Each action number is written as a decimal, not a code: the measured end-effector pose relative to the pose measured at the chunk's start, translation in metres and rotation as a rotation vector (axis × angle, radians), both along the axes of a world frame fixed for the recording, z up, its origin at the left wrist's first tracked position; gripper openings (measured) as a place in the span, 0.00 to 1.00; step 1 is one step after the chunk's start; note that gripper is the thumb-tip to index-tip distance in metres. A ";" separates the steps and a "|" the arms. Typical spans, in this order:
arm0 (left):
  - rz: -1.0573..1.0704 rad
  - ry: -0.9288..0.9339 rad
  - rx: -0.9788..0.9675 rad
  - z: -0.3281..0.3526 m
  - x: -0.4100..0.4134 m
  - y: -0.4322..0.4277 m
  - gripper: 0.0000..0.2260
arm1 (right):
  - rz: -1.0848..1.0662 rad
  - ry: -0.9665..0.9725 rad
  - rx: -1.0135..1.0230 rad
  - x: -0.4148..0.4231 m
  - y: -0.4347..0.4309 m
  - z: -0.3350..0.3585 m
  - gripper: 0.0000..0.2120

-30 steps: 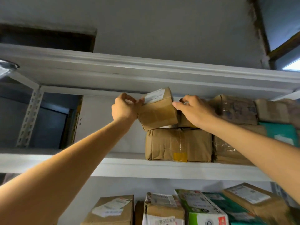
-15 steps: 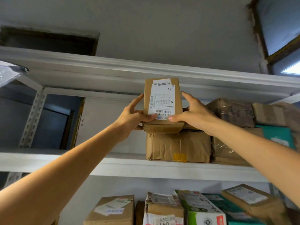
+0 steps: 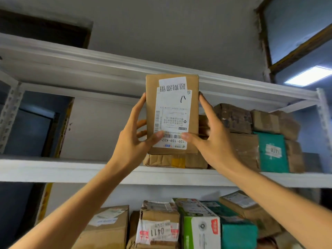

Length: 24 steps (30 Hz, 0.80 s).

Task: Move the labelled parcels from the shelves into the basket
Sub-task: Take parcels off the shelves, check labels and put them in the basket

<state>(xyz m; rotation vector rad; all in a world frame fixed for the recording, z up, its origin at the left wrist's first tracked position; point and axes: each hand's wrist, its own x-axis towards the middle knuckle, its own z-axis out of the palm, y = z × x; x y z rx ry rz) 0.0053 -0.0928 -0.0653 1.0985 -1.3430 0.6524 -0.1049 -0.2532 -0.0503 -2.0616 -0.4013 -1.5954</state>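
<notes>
The parcel point(image 3: 172, 114) is upright before the shelf point(image 3: 53, 169), long axis vertical, label facing me. I see the left hand point(image 3: 133, 139) and right hand point(image 3: 212, 139) gripping its opposite long sides, equally near.

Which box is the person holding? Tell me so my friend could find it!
Find the white metal shelving, then its middle shelf. In front of it, the left hand and right hand hold up one brown parcel. Only it is in hands, with a big white barcode label facing us.
</notes>
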 end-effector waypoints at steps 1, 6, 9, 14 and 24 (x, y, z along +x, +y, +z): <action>-0.012 -0.013 0.003 -0.002 -0.004 -0.008 0.39 | -0.013 -0.001 0.009 -0.008 -0.005 -0.003 0.47; -0.077 -0.051 0.052 -0.013 -0.031 -0.063 0.40 | -0.163 0.026 0.101 -0.060 -0.041 -0.023 0.47; -0.189 -0.061 0.035 -0.027 -0.059 -0.106 0.39 | -0.307 0.027 0.142 -0.102 -0.061 -0.039 0.47; -0.470 -0.051 0.061 -0.064 -0.137 -0.187 0.37 | -0.609 0.002 0.234 -0.201 -0.087 -0.082 0.48; -1.202 -0.049 0.323 -0.132 -0.420 -0.291 0.39 | -1.275 -0.113 0.506 -0.478 -0.051 -0.160 0.44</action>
